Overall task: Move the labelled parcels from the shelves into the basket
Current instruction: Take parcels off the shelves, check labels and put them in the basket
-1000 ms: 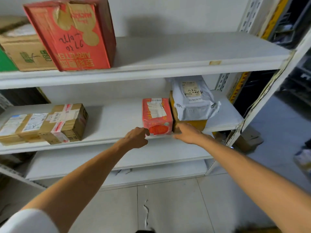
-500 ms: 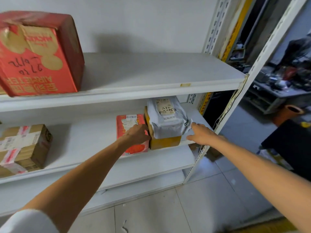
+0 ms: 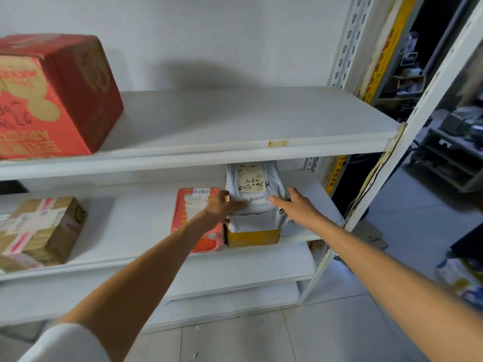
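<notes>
One big red box [image 3: 52, 97] sits on the top shelf [image 3: 235, 121], its scrawl unreadable. On the middle shelf [image 3: 130, 231]: one taped brown box [image 3: 41, 228], one red parcel [image 3: 192, 215], and one grey bag [image 3: 257, 186] marked roughly "1-20-006" atop a yellow box [image 3: 252, 237]. With both arms outstretched, the left hand [image 3: 219, 207] and right hand [image 3: 295, 205], fingers straight, touch the bag's sides.

Your upper shelf [image 3: 235, 118] bears a red carton [image 3: 52, 100] at left. Your middle shelf [image 3: 130, 226] holds a taped brown box [image 3: 41, 231] left, red parcel [image 3: 190, 212] just beside yellow box [image 3: 252, 237] right.
</notes>
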